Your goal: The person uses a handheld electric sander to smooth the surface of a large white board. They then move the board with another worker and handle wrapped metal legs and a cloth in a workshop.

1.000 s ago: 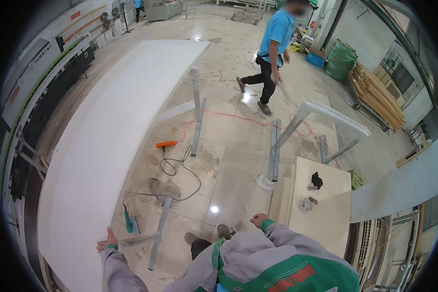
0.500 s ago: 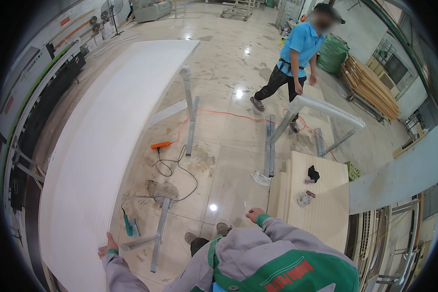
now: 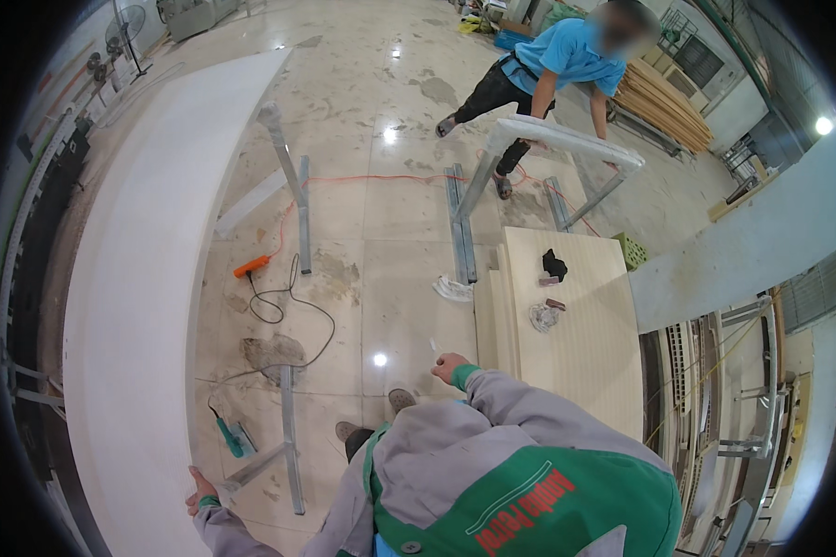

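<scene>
The metal stand, well right of the white board, has now been reached by a co-worker, so attention seems split between both. The board lies along the person's left, its edge still touched by the left hand; whether it is gripped cannot be told. The right hand, right of the board, is half curled; whether the white scrap by its fingertips is pinched is unclear.

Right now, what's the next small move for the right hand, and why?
I'd probably bring the right hand across to the white panel: only the left hand is at its edge, while the right is out over the floor. Whether the right holds the small white thing by its fingertips, I can't tell.
</scene>
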Action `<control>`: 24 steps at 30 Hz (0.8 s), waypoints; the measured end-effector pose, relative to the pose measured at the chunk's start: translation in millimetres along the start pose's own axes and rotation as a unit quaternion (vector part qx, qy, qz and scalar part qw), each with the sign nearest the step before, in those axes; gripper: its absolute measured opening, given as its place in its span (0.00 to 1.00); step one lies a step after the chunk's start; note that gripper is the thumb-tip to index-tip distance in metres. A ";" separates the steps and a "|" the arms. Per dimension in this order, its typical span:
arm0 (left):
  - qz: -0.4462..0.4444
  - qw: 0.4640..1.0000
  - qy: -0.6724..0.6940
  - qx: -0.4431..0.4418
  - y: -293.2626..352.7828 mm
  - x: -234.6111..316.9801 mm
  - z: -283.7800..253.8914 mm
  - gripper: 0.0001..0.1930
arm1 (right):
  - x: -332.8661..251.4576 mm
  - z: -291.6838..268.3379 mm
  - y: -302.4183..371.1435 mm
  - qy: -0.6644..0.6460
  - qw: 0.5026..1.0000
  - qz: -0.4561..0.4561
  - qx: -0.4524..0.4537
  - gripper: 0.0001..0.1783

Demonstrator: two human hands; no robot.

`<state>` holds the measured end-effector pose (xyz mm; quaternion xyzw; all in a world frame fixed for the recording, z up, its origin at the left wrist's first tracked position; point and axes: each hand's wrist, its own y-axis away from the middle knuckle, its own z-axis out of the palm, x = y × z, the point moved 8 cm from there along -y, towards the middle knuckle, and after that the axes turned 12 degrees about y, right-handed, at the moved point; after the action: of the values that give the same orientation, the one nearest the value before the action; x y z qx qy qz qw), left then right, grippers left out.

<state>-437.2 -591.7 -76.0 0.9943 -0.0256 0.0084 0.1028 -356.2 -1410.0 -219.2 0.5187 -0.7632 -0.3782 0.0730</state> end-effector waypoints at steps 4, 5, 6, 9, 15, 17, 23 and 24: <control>0.006 1.000 -0.005 0.003 -3.6 -2.6 3.8 0.77 | -1.9 -1.2 3.1 0.011 1.000 -0.003 -0.012 0.30; 0.007 1.000 0.002 0.006 -3.4 -2.7 4.2 0.77 | -0.1 -0.5 3.5 0.021 0.999 0.008 -0.022 0.31; 0.008 1.000 0.009 0.010 -3.3 -2.6 4.3 0.77 | -3.1 -1.2 3.7 0.021 1.000 -0.008 -0.020 0.31; 0.006 1.000 0.013 0.012 -2.3 -2.0 3.7 0.77 | -4.3 -1.2 4.2 0.025 0.999 -0.013 -0.023 0.31; 0.011 1.000 0.000 -0.017 -2.9 -1.4 1.9 0.78 | -4.2 0.1 5.9 0.008 1.000 -0.003 -0.005 0.30; 0.014 1.000 -0.004 -0.020 -2.6 -1.0 2.2 0.78 | -2.6 1.8 7.1 0.018 1.000 0.008 -0.008 0.30; 0.002 1.000 -0.005 0.003 -0.5 -0.3 4.0 0.77 | -1.5 4.7 8.7 0.012 1.000 0.010 -0.016 0.30; 0.003 1.000 -0.009 0.000 -0.8 -0.5 4.5 0.77 | -3.5 3.8 8.6 0.005 1.000 -0.003 -0.010 0.30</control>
<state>-437.5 -591.8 -80.6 0.9943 -0.0295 0.0000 0.1022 -362.9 -1403.5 -215.3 0.5223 -0.7574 -0.3834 0.0807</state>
